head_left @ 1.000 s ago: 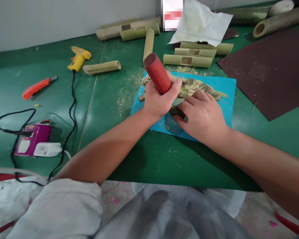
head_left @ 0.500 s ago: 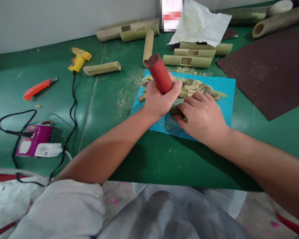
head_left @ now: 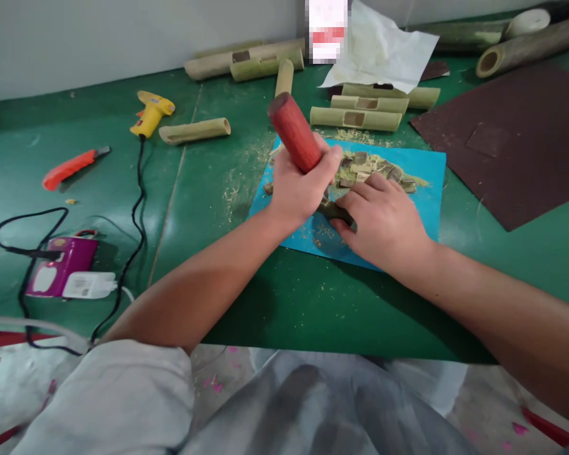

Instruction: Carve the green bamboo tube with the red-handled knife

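My left hand (head_left: 298, 189) grips a red wooden handle (head_left: 293, 131) that sticks up and away from me; the tool's working end is hidden under my hands. My right hand (head_left: 386, 221) presses a small dark green bamboo piece (head_left: 337, 213) flat onto a blue sheet (head_left: 424, 193). The two hands touch over that piece. A heap of small bamboo offcuts and shavings (head_left: 372, 167) lies on the blue sheet just beyond my fingers.
Cut bamboo tubes (head_left: 355, 117) lie behind the sheet, one more (head_left: 195, 131) to the left. A yellow glue gun (head_left: 150, 112), an orange utility knife (head_left: 69, 169) and a purple power strip (head_left: 61, 268) sit at the left. Brown sandpaper (head_left: 516, 136) covers the right. White paper (head_left: 382, 47) lies at the back.
The red handle has tilted slightly left and further from me. My right hand has stayed pressed on the bamboo piece.
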Demonstrator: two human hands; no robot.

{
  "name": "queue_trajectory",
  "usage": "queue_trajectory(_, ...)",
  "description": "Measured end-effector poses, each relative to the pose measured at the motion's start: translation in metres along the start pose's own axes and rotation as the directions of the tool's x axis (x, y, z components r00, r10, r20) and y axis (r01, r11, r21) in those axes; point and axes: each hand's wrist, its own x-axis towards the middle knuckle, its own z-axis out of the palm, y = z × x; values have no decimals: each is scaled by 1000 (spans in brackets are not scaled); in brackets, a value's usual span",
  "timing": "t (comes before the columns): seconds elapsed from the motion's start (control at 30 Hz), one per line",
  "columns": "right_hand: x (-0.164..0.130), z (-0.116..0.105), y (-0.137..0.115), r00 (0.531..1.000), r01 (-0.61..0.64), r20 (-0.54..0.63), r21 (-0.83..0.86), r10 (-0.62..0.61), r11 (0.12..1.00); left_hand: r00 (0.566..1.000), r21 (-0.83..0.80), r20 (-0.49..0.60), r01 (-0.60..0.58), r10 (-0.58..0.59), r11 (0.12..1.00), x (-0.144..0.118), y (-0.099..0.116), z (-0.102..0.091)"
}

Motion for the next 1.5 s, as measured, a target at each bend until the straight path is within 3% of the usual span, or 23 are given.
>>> queue_trajectory(0.27,-1,1,-2,999,-21,-32,-13,21,1000,991,162,55,-129,122,978,-4,0,0)
queue_trajectory(0.5,-2,4,0,998,-11,-58,-20,9,1000,980,154,91,-187,174,970,-6,1,0)
queue_trajectory(0.77,1,2,-2,999,-47,-15,-8,47,999,987,134,89,-145,134,980,-6,5,3)
queue_trajectory(1.0,0,11,-5,997,67,-30,94,-64,993,984,114,156,-109,90,988,-2,-1,2)
queue_trajectory(1.2,2,7,-16,998,55,1,84,-55,995,989,56,146,-10,2,998,-3,1,1)
queue_trajectory(1.37,2,4,-15,999,6,40,74,-9,997,994,-127,43,108,-103,986,-2,8,1)
queue_trajectory(1.5,-4,9,-8,998,36,-46,83,-32,996,992,-154,-64,100,-111,983,4,17,-3)
